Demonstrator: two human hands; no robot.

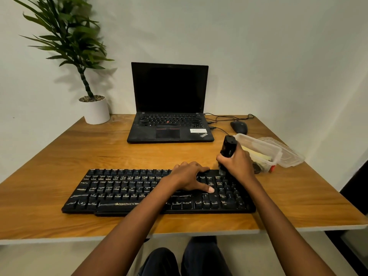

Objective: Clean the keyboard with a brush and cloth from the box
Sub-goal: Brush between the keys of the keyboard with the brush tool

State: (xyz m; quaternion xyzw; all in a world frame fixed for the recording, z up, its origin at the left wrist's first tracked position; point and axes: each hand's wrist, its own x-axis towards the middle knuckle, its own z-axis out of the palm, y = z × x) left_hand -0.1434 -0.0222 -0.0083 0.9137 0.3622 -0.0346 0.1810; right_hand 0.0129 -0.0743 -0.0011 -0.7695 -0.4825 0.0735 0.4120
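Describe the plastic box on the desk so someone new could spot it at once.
On the wooden desk, look right of the laptop, just nearer than the black mouse. The box sits beside the right hand holding the brush. Unlike its shallow lid alongside, it is deeper and holds something yellow.

Bare counter (59, 156) is lying open left of the keyboard (119, 192) and in the strip between it and the laptop (169, 128). At the right, the clear box (258, 150) and lid (288, 154) are crowding the keyboard's far corner, with the right hand (237, 164) gripping the brush (229, 146) just beside them and the mouse (239, 127) and cables (250, 117) lying behind. The potted plant (96, 110) is standing in the far left corner.
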